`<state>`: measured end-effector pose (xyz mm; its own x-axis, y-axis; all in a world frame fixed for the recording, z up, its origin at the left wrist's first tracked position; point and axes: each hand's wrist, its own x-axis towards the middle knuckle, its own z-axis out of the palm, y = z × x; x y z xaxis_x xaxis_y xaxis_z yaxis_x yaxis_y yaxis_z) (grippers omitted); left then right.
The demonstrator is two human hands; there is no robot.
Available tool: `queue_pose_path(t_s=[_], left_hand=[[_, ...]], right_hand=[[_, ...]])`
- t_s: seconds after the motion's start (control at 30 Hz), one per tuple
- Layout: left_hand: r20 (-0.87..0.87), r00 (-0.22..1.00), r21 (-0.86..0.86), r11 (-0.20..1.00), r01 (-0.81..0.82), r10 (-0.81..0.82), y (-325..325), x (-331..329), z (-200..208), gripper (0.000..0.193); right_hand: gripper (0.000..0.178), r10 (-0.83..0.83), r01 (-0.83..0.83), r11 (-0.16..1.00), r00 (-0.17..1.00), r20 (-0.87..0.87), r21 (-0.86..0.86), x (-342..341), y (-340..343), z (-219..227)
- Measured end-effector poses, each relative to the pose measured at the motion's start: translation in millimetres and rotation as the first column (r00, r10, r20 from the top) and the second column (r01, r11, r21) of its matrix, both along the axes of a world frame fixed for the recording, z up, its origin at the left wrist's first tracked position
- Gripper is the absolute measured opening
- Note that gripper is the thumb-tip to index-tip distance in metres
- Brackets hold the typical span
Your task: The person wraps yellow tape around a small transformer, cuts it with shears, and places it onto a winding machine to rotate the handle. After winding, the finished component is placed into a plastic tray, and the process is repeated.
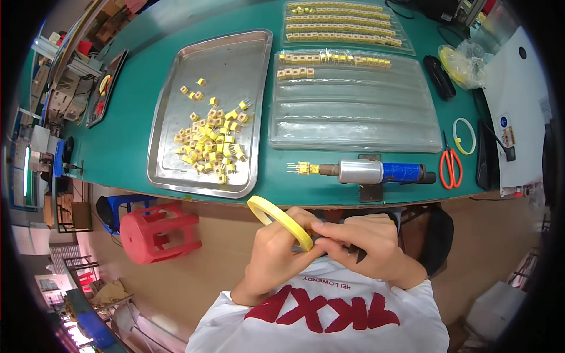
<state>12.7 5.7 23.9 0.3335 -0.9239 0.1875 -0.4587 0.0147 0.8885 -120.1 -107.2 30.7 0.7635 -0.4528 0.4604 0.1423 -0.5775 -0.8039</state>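
Close to my body, just off the table's front edge, my left hand (pixel 275 250) is closed round a narrow roll of yellow tape (pixel 280 219). My right hand (pixel 371 244) meets it, thumb and fingers pinched close to the tape's lower end. A small dark pointed piece (pixel 356 253) sticks out below the right fingers; the rest of it is covered by the hand. On the table ahead lies a blue and silver cylindrical tool (pixel 376 172), with a yellow-wrapped, pinned component (pixel 303 169) at its left tip.
A metal tray (pixel 159 159) holds a heap of small yellow components. Clear ribbed plastic trays (pixel 353 112) carry rows of similar parts. Orange-handled scissors (pixel 451 167), another tape roll (pixel 464 136) and a black case (pixel 439 77) are at right. A red stool (pixel 138 238) stands left.
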Motion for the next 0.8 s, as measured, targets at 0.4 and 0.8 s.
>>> queue_pose_path(t_s=[0.4, 0.8], left_hand=[[0.073, 0.996, 0.022, 0.999, 0.04, -0.041, -8.8, -1.8, -5.1, 0.026], [0.025, 0.998, 0.093, 0.994, 0.058, -0.061, -9.3, -3.8, 3.4, 0.026]], right_hand=[[0.025, -0.08, 0.077, 0.983, 0.997, -0.009, -0.166, -9.1, 0.5, -7.7], [0.022, -0.002, 0.03, 0.86, 0.998, 0.055, -0.509, -11.1, -5.3, -9.3]])
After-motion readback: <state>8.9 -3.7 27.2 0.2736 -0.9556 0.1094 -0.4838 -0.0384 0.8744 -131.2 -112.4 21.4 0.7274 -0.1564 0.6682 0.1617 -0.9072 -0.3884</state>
